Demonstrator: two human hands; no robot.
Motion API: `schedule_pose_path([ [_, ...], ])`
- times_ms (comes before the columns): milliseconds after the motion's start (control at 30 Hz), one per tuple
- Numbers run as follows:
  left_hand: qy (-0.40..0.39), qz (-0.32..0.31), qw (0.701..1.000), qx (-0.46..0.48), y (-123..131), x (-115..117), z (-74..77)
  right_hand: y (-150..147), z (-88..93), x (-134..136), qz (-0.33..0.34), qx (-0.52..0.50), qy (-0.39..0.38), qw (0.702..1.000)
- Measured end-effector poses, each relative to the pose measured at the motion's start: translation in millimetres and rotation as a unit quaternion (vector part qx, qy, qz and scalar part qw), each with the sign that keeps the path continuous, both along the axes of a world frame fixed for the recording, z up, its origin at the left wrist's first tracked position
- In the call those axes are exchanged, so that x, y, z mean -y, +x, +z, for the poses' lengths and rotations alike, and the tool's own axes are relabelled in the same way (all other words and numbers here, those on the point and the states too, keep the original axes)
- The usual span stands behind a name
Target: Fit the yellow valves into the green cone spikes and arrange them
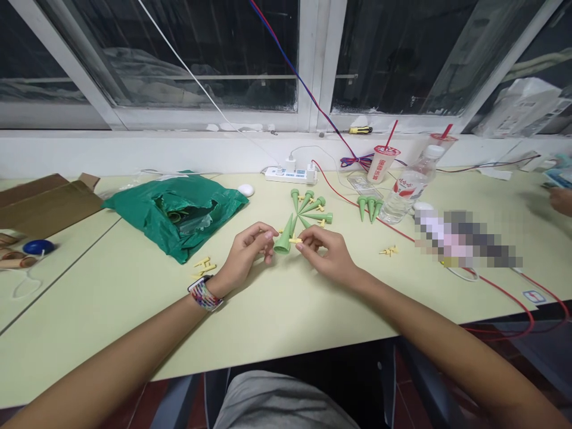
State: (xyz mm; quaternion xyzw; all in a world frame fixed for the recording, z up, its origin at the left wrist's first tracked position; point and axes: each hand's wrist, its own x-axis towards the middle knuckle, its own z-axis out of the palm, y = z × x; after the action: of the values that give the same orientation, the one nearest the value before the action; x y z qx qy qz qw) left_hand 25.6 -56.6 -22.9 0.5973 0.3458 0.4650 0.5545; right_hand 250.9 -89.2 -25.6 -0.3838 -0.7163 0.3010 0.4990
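A yellow plastic valve piece (295, 241) is pinched between the thumb and fingers of my right hand (328, 253). It sits against or just beside the wide end of a green plastic spike (283, 243) on the table. My left hand (250, 253) rests at the left of this spike, its fingers loosely curled and apart, with nothing visible in them. Beyond my hands, several green spikes (315, 205) fan out with their tips together, yellow pieces beside them. Loose yellow pieces lie near my left wrist (205, 267) and farther right (389, 251).
A torn green bag (147, 220) lies at the left, near a cardboard box (49, 205) and a blue ball (39, 246). Behind are a power strip (290, 174), more green spikes (370, 208), a water bottle (409, 187) and a drink cup (383, 164). A red cable (395, 229) crosses the right side. Another person's hand (561, 199) shows far right.
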Motion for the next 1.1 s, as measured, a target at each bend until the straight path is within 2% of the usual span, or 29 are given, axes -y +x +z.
schedule_pose_path([
  [100,-0.01,-0.029,0.999,-0.01,0.2,1.7,0.7,0.6,-4.9,-1.0,-0.024,0.059,0.061,0.996],
  [300,0.007,-0.032,0.999,-0.007,1.8,2.2,3.3,1.4,-9.2,-3.9,-0.047,0.116,0.072,0.989],
  [467,-0.032,-0.065,0.997,0.035,2.7,2.2,1.0,1.4,-11.4,-5.3,-0.058,0.137,0.084,0.985],
  [567,-0.051,-0.063,0.995,0.054,4.8,1.9,1.8,0.8,-11.3,-5.1,-0.062,0.147,0.083,0.984],
  [633,-0.052,-0.037,0.996,0.068,5.2,-0.8,3.8,0.6,-9.9,-4.8,-0.067,0.148,0.081,0.983],
  [700,-0.031,0.025,0.997,0.065,3.1,-6.3,6.0,1.1,-7.5,-4.5,-0.074,0.142,0.067,0.985],
  [833,0.076,0.166,0.982,-0.041,-8.5,-22.7,5.8,2.7,-2.0,-3.6,-0.08,0.125,0.04,0.988],
  [933,0.131,0.187,0.965,-0.129,-16.8,-32.9,1.3,3.0,-0.2,-2.6,-0.077,0.121,0.041,0.989],
  [1100,0.184,0.183,0.932,-0.252,-18.8,-40.8,-6.4,1.6,-0.4,-1.3,-0.079,0.121,0.051,0.988],
])
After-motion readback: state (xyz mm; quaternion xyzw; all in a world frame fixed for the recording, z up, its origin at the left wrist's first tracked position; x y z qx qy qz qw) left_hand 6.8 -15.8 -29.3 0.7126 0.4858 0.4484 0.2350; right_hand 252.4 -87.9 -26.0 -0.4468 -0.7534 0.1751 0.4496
